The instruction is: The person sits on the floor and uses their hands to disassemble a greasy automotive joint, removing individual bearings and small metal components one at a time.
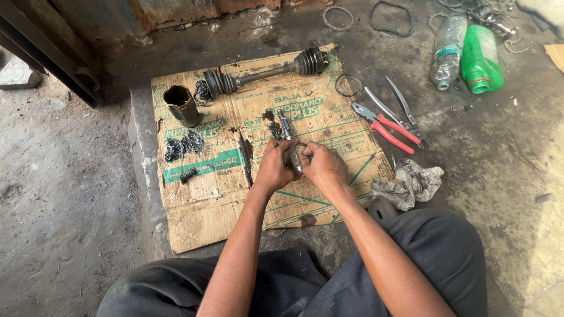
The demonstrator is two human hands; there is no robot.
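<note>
Both hands, left hand [274, 165] and right hand [322, 165], I see clamped around a greasy grey metal joint piece [295, 156], steadied over the flattened brown cardboard sheet [205, 199] that catches grease. Fingers hide most of it. Beyond lies a black-booted steel axle shaft [264, 73]; red-handled pliers [385, 126] sit alongside.

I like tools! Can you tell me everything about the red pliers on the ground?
The red pliers have two red handles and a grey metal head. They lie flat on the dirty concrete floor, just off the right edge of the cardboard, handles slightly spread. A plain metal tool lies alongside. Neither hand touches them.
</note>
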